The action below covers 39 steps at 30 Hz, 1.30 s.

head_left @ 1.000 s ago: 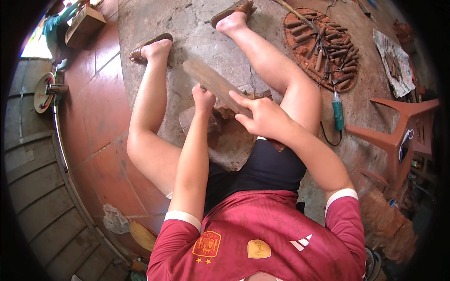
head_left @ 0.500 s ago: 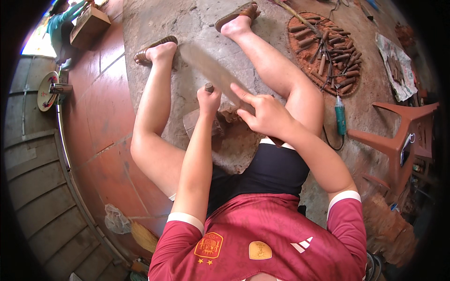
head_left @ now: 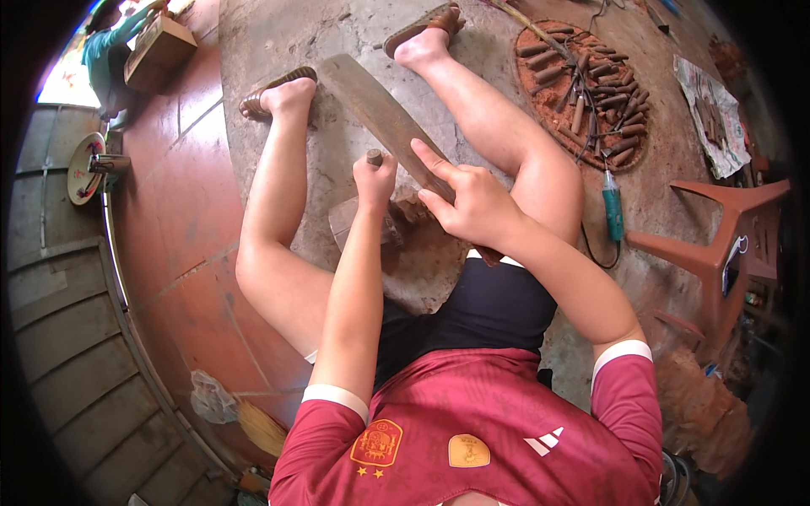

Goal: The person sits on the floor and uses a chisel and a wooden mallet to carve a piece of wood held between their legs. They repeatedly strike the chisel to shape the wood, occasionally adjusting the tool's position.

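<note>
My left hand [head_left: 375,179] is closed around an upright chisel [head_left: 375,157]. Only the round butt of its handle rises above the fist; the lower part is hidden by the hand. In my right hand [head_left: 481,198] is a long flat wooden club [head_left: 371,105], grasped near its narrow end, index finger stretched along it. The club slants away to the far left, its broad end near my left sandal. Beneath the hands, between my legs, lies a wood block [head_left: 354,221] with a carved-looking part, partly covered by my hands and the club's grip.
Several brown-handled tools lie in a round, reddish-dust-filled tray [head_left: 540,105] at far right. Nearby are a teal handheld power tool [head_left: 612,211] with a cord, a brown plastic chair [head_left: 717,223] and a sheet [head_left: 709,101] bearing tools. A person [head_left: 105,55] bends over a box [head_left: 160,52] at far left.
The club was blurred by motion and now shows sharply, its position nearly the same. My left hand and the chisel have hardly shifted.
</note>
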Tool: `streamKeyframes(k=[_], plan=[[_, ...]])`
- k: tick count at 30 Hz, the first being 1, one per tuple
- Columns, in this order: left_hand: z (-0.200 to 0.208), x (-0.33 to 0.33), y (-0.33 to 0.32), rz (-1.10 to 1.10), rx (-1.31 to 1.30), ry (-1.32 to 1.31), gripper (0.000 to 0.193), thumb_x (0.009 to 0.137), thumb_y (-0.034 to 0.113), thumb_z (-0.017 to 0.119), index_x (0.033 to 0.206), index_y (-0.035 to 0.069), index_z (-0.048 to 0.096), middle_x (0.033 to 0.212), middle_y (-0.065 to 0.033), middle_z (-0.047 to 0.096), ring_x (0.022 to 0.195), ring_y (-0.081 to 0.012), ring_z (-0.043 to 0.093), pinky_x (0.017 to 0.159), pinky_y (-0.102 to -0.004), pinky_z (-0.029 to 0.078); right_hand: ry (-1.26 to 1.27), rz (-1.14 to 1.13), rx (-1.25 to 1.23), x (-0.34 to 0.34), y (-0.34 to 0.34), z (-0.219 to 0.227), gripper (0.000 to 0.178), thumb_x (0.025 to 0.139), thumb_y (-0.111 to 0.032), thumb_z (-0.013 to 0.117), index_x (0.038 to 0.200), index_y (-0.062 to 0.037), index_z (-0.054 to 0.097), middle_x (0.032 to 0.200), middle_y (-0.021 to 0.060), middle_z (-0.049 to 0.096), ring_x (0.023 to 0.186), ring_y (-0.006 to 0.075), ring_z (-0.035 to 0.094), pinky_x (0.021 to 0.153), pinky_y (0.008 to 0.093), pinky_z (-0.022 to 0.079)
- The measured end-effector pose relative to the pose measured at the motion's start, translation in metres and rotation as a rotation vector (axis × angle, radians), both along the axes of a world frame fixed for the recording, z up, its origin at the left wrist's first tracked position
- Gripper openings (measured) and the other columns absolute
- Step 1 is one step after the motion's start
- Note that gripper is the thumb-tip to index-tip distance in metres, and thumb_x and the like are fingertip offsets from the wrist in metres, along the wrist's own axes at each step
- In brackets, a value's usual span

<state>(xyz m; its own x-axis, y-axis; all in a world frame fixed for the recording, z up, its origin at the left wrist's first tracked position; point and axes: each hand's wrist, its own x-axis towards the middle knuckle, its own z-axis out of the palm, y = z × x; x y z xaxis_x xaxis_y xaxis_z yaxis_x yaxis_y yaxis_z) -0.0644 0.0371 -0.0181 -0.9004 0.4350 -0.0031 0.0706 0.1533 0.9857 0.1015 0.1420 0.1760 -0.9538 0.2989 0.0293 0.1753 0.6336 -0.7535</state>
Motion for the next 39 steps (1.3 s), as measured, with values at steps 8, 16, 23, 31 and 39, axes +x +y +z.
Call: streamKeyframes(k=[8,16,23,31,39], plan=[[0.010,0.003,0.003,0.015,-0.041,0.026,0.022,0.077,0.009,0.062,0.061,-0.003,0.051,0.050,-0.0033,0.048,0.053,-0.0090,0.044,0.050,-0.0322,0.040,0.026,-0.064,-0.035,-0.002,0.002,0.017,0.061,0.087,-0.023,0.061,0.145,-0.0117,0.044,0.079,0.0282,0.066,0.074,0.0367,0.068,0.075,0.0438,0.052],[0.007,-0.002,0.000,0.002,-0.067,0.004,0.020,0.078,0.009,0.062,0.063,-0.003,0.055,0.052,-0.0051,0.052,0.055,-0.0088,0.048,0.052,-0.0321,0.042,-0.173,-0.052,-0.125,-0.004,0.009,0.026,0.064,0.086,-0.024,0.063,0.146,-0.0141,0.043,0.078,0.0272,0.066,0.075,0.0353,0.069,0.074,0.0414,0.053],[0.003,0.004,0.002,0.035,-0.034,0.061,0.022,0.077,0.008,0.062,0.060,-0.002,0.052,0.051,-0.0039,0.049,0.053,-0.0084,0.045,0.050,-0.0320,0.039,-0.254,0.064,-0.102,0.001,0.016,0.021,0.063,0.086,-0.022,0.064,0.145,-0.0138,0.044,0.077,0.0269,0.066,0.073,0.0369,0.069,0.072,0.0427,0.053],[0.008,0.008,0.006,-0.028,-0.013,0.118,0.019,0.080,0.011,0.063,0.069,-0.004,0.060,0.053,-0.0029,0.055,0.055,-0.0077,0.048,0.052,-0.0310,0.041,-0.345,0.070,-0.017,0.005,0.010,0.013,0.066,0.085,-0.024,0.065,0.147,-0.0194,0.042,0.082,0.0286,0.066,0.076,0.0416,0.066,0.077,0.0474,0.053],[0.019,0.012,0.005,-0.066,-0.127,0.105,0.013,0.079,0.006,0.063,0.085,-0.002,0.071,0.072,-0.0181,0.070,0.066,-0.0198,0.068,0.062,-0.0373,0.051,-0.338,0.099,0.037,0.008,0.007,0.004,0.064,0.084,-0.025,0.065,0.144,-0.0141,0.045,0.086,0.0306,0.065,0.081,0.0429,0.066,0.076,0.0474,0.051]])
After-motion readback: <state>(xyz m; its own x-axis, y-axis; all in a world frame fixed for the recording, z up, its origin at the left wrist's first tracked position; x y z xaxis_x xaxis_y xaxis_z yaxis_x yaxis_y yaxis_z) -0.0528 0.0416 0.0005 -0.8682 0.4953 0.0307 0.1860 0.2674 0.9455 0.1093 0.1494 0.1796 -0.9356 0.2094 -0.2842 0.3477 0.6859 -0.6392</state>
